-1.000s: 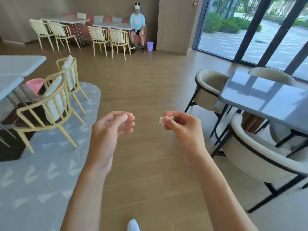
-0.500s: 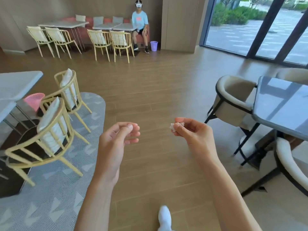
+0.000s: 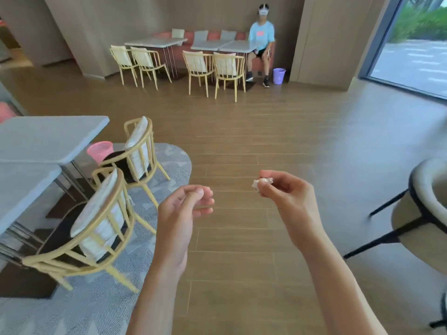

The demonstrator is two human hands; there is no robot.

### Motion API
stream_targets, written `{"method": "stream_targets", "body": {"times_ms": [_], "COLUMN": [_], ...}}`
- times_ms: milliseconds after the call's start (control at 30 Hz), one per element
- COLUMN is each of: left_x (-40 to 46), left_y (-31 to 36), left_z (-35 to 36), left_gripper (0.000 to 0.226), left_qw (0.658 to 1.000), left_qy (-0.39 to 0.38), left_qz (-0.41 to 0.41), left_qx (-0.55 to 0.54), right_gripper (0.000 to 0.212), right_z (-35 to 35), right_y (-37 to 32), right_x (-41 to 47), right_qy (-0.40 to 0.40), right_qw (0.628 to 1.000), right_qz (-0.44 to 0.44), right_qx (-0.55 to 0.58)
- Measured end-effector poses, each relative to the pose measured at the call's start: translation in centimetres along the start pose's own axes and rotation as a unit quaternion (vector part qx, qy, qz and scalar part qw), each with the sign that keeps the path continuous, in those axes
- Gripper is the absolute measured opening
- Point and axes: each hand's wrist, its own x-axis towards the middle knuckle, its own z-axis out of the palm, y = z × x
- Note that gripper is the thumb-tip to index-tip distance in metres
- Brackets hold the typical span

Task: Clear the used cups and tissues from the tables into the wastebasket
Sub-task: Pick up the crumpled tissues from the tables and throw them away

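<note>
I am holding both hands out in front of me above the wooden floor. My right hand is pinching a small crumpled tissue between the thumb and the curled fingers, so those fingers are clamped on the wad, and only a bit of white paper is showing past the fingertips. My left hand is carrying nothing; its fingers are curling loosely inward with the thumb resting near them, relaxed rather than clenched. The pink wastebasket is my landmark: it is standing on the floor to the left of my hands, partly tucked under the edge of the grey table and just behind the nearer yellow chairs with white cushions. The tissue is well to the right of that wastebasket and closer to me, up in the air in my grip. A patterned grey rug is lying under the chairs beside the wastebasket. Far beyond the wastebasket, by the back wall, a seated person in a light blue shirt is sitting at another row of tables, with a purple wastebasket on the floor just beside their feet. Well to the right of the pink wastebasket, a cream armchair with black legs is showing at the edge of the view.
</note>
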Motion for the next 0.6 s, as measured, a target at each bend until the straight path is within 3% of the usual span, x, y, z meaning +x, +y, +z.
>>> {"method": "stream_targets", "body": {"times_ms": [200,600], "left_x": [12.6,45.2], "left_y": [-1.7,-1.3], "left_z": [1.6,5.2], "left_gripper": [0.021,0.019], "left_qw": [0.999,0.998], "left_qy": [0.039,0.005], "left_qz": [-0.004,0.001], "left_qx": [-0.025,-0.055], "right_gripper": [0.013,0.01], "right_z": [4.3,16.6], "right_y": [2.3,3.7], "right_x": [12.8,42.8], "right_qy": [-0.02,-0.002], "right_qw": [1.0,1.0], "right_qz": [0.01,0.014], "right_qx": [-0.017,-0.003]}}
